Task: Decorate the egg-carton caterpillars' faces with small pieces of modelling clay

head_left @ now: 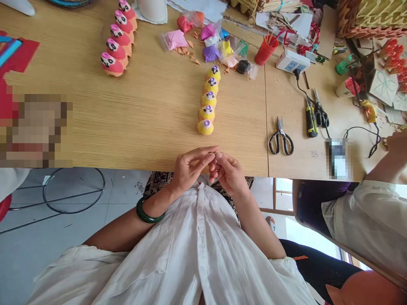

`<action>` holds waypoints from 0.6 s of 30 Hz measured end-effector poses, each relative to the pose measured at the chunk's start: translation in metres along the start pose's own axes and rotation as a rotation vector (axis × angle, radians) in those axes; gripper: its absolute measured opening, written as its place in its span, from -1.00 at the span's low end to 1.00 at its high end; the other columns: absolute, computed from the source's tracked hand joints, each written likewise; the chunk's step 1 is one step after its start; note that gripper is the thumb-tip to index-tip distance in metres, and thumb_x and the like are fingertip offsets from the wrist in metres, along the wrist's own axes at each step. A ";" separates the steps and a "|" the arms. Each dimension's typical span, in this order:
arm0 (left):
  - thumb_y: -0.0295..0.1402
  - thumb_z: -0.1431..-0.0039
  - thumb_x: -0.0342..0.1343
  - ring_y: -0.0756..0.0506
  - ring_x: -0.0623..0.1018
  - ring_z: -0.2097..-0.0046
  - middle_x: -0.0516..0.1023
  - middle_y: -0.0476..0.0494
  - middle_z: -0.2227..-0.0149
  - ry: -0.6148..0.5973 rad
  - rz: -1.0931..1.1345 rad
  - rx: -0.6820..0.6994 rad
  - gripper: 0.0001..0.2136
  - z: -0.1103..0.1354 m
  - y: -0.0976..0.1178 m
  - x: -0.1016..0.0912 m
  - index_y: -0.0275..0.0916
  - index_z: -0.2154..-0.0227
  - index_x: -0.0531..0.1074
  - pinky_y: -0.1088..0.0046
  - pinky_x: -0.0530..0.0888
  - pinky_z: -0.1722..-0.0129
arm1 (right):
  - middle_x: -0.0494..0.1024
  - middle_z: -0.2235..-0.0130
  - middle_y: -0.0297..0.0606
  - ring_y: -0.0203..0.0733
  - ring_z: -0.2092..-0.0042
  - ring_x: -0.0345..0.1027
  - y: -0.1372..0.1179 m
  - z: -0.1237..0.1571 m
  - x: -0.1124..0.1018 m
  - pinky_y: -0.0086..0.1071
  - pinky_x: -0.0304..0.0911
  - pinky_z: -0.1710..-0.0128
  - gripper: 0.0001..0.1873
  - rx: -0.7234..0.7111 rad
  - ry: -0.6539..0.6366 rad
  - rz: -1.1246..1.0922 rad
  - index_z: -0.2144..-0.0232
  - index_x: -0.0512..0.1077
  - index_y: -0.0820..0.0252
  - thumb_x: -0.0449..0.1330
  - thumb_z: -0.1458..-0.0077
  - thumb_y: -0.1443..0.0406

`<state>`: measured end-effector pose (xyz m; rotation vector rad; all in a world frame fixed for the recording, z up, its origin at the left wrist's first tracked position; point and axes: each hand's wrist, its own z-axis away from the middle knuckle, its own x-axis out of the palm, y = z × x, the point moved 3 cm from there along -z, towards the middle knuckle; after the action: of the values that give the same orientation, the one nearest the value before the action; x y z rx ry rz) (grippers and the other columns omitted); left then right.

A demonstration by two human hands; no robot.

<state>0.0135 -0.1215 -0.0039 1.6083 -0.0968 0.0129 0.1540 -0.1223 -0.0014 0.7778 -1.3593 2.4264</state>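
At the table's front edge, my left hand and my right hand meet with their fingertips pinched together. Whatever lies between the thumbs and fingers is too small to make out. A green bangle circles my left wrist. Just beyond my fingers stands a row of yellow domed shapes joined like an egg-carton strip. Most carry purple rings and small black loops on pale patches; the nearest shows a purple ring without clear black loops. Farther left is a similar pink row with black-and-white marks.
Bags of coloured clay lie behind the yellow row, beside a red cup of sticks. To the right are black-handled scissors, a yellow-black cutter and a power strip. A co-worker's arm rests at the far right.
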 end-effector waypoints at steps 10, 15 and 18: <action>-0.08 -0.31 0.33 -0.13 0.74 0.01 0.76 -0.19 0.01 0.010 0.051 0.000 -0.70 -0.001 -0.007 0.000 -0.18 0.09 0.74 0.41 0.70 0.04 | 0.57 0.47 -0.38 -0.38 0.51 0.41 0.003 -0.002 0.003 -0.47 0.52 0.57 -0.45 0.028 0.028 0.005 0.41 0.56 0.24 0.56 0.08 -0.11; -0.07 -0.32 0.32 -0.13 0.75 0.04 0.73 -0.20 -0.07 -0.006 -0.038 0.017 -0.64 -0.001 -0.006 -0.003 -0.15 -0.05 0.69 0.35 0.70 -0.03 | 0.52 0.53 -0.46 -0.45 0.59 0.26 0.001 -0.002 0.001 -0.55 0.42 0.64 -0.51 0.062 0.023 -0.058 0.44 0.55 0.21 0.61 0.14 -0.02; -0.03 -0.30 0.33 -0.13 0.75 0.08 0.73 -0.20 -0.06 -0.045 0.040 -0.024 -0.61 0.000 -0.007 -0.004 -0.14 -0.05 0.69 0.36 0.72 0.03 | 0.50 0.54 -0.46 -0.47 0.59 0.24 0.001 -0.003 0.001 -0.57 0.39 0.65 -0.51 0.065 0.027 -0.085 0.45 0.56 0.23 0.62 0.15 -0.01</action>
<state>0.0100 -0.1207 -0.0111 1.5831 -0.1634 0.0063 0.1518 -0.1199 -0.0027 0.7987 -1.2183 2.4170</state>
